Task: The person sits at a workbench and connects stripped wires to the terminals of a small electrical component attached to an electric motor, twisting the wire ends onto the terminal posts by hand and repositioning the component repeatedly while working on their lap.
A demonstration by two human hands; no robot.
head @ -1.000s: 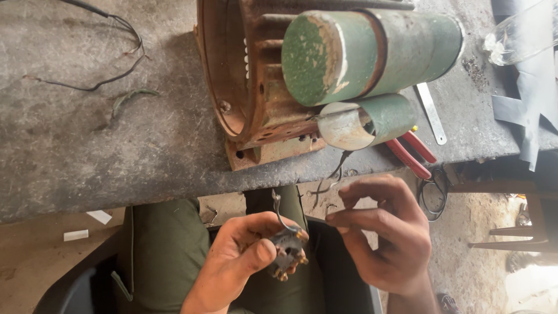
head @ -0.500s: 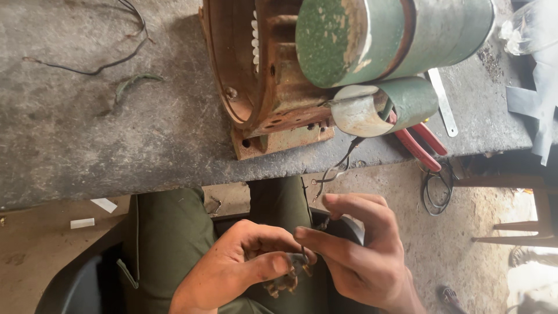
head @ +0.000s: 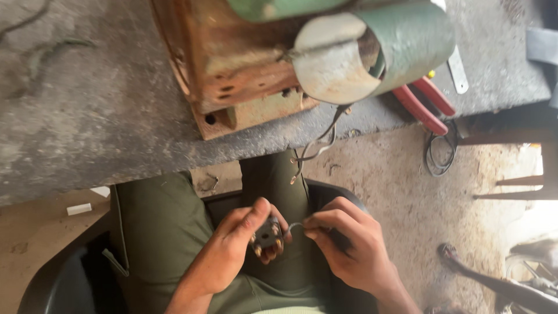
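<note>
Head view: the left hand (head: 232, 250) is gripping a small dark block (head: 267, 234) over the lap, now lower than a second ago. The right hand (head: 349, 250) is pinching a thin wire (head: 293, 225) (bare at the end) against it, so the joining is starting. The motor (head: 244, 64) is staying on the surface (head: 87, 116).

We see the motor (head: 244, 70) on the bench (head: 87, 128), with pliers (head: 421, 104) on its right. Below the bench, the left hand (head: 232, 256) and right hand (head: 351, 253) sit side by side, a small block (head: 267, 235) between them.
</note>
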